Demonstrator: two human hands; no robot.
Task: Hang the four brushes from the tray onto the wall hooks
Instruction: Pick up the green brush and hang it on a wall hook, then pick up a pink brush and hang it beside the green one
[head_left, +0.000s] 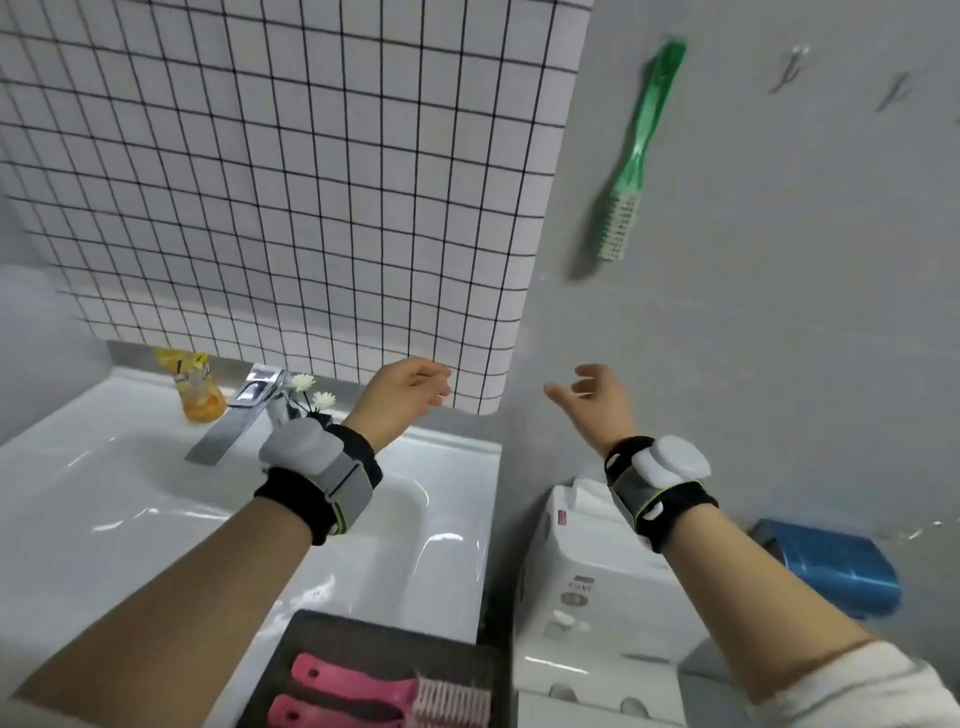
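A green brush (642, 143) hangs by its handle on the grey wall at the upper right, bristles down. To its right two bare metal hooks (792, 67) (894, 91) stick out of the wall. At the bottom, a dark tray (332, 636) rests on the sink's edge with two pink brushes (358, 686) (322, 719) lying in it. My left hand (410, 392) and my right hand (592, 397) are raised above the sink, below the green brush. Both hold nothing, with fingers loosely curled and apart.
A white sink (156, 493) with a chrome tap (234, 421) fills the left. A yellow soap bottle (195, 384) and small white flowers (311, 395) stand behind it. A white toilet tank (582, 597) and a blue holder (836, 566) sit at the right.
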